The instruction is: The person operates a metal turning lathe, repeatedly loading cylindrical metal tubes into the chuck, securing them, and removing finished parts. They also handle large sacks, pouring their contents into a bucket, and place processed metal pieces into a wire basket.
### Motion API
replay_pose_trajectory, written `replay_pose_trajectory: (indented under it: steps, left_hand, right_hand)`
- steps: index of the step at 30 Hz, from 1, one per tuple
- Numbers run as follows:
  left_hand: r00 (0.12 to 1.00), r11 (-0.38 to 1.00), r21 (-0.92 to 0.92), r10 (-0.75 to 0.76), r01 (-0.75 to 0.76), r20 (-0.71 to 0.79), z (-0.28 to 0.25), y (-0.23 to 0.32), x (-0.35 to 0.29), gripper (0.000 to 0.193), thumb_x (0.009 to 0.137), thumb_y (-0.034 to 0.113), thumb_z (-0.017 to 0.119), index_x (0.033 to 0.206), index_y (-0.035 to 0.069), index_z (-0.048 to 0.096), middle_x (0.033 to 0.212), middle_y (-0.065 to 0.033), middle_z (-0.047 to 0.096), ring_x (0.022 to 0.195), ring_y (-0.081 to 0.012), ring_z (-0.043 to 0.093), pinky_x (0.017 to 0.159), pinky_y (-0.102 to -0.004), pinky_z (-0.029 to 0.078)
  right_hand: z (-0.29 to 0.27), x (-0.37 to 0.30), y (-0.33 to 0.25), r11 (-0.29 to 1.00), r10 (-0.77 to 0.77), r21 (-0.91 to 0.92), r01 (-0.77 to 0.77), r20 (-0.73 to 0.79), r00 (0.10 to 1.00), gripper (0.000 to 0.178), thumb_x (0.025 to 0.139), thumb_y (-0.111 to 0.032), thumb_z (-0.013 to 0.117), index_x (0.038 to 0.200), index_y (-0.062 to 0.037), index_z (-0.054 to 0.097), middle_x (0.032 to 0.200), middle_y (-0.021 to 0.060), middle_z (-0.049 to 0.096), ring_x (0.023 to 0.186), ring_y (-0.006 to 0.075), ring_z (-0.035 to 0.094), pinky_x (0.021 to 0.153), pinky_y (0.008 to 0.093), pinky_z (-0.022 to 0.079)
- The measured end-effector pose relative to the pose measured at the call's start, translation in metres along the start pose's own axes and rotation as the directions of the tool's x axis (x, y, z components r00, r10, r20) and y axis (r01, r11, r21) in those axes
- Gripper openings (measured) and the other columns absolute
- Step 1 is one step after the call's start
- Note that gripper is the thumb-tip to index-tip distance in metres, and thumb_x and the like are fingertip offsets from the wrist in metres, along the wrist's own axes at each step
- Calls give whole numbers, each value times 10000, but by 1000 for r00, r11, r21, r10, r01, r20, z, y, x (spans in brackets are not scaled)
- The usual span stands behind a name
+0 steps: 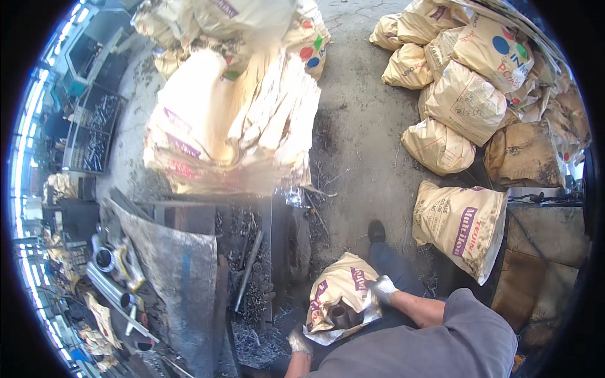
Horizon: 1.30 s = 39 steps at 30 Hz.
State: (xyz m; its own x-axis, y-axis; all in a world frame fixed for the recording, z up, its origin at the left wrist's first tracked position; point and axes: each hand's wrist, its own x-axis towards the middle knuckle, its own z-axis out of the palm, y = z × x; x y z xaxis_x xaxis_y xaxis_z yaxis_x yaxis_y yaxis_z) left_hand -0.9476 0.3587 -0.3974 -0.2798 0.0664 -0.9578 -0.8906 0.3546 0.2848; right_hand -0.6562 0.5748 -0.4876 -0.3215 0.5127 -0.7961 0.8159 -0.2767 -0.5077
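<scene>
A tan paper sack (pixel 334 276) with purple print patches stands before me, its crumpled mouth facing my body. Inside the mouth show dark, hollow, tube-like metal pieces (pixel 340 314); how many lie deeper is hidden. My right hand (pixel 383 289), in a whitish glove, closes on the sack's upper right side, slightly smeared by motion. At the lower left corner of the mouth, my left hand (pixel 300 343), gloved too, is closed on the sack's edge. Its fingertips are partly hidden.
Filled sacks (pixel 463 104) are piled at the far right, and another sack (pixel 460 227) leans nearer. A tall stack of flattened paper sacks (pixel 233 120) stands at the far left. Below it is a bin of metal scraps (pixel 249 252) beside a metal sheet (pixel 170 271). Shiny pipes (pixel 107 280) lie further left.
</scene>
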Motion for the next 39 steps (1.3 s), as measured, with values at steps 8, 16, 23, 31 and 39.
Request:
replay_pose_trajectory:
  steps: [8, 16, 23, 31, 39]
  left_hand:
    - [956, 924, 245, 278, -292, 92, 202, 99, -167, 306, 1034, 205, 606, 1192, -39, 701, 1131, -176, 742, 1034, -332, 724, 931, -471, 575]
    - [859, 931, 49, 313, -362, 405, 341, 179, -181, 196, 1017, 196, 610, 928, 55, 713, 895, -62, 719, 871, -225, 712, 796, -406, 566]
    - [456, 173, 423, 408, -889, 791, 585, 288, -200, 298, 1020, 296, 630, 1040, 20, 740, 912, -118, 734, 811, -259, 691, 742, -419, 524]
    - [197, -150, 236, 237, -960, 951, 878, 460, -180, 376, 877, 369, 792, 1064, 48, 735, 905, -216, 730, 802, -391, 715, 738, -475, 549]
    - [420, 157, 393, 224, -906, 879, 1178, 586, -185, 329, 957, 328, 608, 1018, 33, 741, 949, -252, 743, 839, -436, 729, 788, -511, 564]
  right_hand:
    - [-223, -77, -101, 955, 83, 294, -44, -122, 989, 375, 995, -390, 621, 1039, -50, 774, 882, 275, 730, 850, 448, 723, 736, 521, 558]
    - [-422, -92, -184, 892, -437, -291, 346, -358, 825, 280, 994, -329, 616, 1017, -77, 736, 777, 252, 692, 703, 440, 693, 638, 527, 546]
    - [-599, -62, -297, 869, -492, -397, 296, -619, 612, 207, 895, -197, 729, 1047, -59, 757, 622, 204, 598, 565, 383, 645, 519, 496, 493]
    - [-753, 79, -386, 773, 358, 593, 225, -700, 618, 504, 917, -354, 775, 749, 116, 703, 629, 98, 666, 653, 133, 603, 573, 426, 466]
    - [-918, 241, -454, 724, 440, 606, 330, -774, 455, 416, 899, -292, 776, 876, 120, 731, 722, 110, 687, 672, 155, 566, 607, 431, 464]
